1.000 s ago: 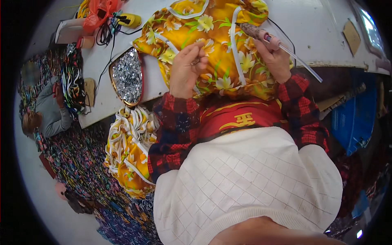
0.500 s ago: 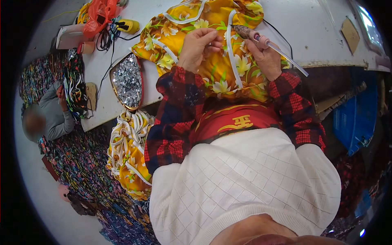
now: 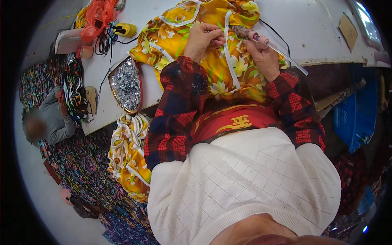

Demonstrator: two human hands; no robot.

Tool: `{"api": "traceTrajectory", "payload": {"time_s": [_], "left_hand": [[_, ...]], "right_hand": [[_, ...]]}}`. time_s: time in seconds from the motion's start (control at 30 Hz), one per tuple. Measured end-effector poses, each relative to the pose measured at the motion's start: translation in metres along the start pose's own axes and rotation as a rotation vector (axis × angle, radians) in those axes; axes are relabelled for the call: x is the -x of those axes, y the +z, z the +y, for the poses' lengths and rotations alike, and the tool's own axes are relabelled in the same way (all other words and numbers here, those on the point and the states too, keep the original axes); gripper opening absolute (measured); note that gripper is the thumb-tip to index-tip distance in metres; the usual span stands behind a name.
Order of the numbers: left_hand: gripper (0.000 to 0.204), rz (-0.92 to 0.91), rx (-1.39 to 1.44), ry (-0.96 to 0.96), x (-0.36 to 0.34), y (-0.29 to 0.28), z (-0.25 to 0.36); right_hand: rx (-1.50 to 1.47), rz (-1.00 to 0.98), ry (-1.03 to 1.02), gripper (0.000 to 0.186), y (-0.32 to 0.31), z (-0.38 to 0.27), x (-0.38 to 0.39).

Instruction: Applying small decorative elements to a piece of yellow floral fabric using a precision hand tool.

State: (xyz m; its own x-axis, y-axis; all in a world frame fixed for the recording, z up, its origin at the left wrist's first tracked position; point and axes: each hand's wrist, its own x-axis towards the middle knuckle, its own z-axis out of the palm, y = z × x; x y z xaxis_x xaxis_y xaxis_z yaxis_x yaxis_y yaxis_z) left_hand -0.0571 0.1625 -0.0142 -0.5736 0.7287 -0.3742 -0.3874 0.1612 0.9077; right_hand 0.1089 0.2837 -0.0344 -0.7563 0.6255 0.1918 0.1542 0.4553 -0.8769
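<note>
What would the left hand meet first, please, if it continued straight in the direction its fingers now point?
The left hand points rightward, so probably the white trim on the yellow floral fabric, then perhaps the pink glue gun; the hand's height above the fabric is unclear.

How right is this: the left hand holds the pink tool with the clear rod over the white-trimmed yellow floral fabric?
Wrong hand: the head view shows the right hand holding the pink tool with the clear rod over the white-trimmed yellow floral fabric.

smooth, softly glossy floral cloth point(image 3: 218, 70); rough, crusted tool tip point(image 3: 241, 32); shiny plastic bag point(image 3: 97, 20).
</note>
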Motion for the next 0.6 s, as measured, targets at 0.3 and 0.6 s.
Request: {"api": "traceTrajectory", "payload": {"time_s": [0.3,0.6], "left_hand": [[0.011,0.072,-0.136,0.005,-0.007,0.007,-0.004],[0.012,0.164,-0.187,0.050,-0.009,0.017,-0.002]], "right_hand": [[-0.344,0.115,0.090,0.027,0.008,0.012,0.003],[-0.424,0.106,0.129,0.026,0.009,0.016,0.005]]}}
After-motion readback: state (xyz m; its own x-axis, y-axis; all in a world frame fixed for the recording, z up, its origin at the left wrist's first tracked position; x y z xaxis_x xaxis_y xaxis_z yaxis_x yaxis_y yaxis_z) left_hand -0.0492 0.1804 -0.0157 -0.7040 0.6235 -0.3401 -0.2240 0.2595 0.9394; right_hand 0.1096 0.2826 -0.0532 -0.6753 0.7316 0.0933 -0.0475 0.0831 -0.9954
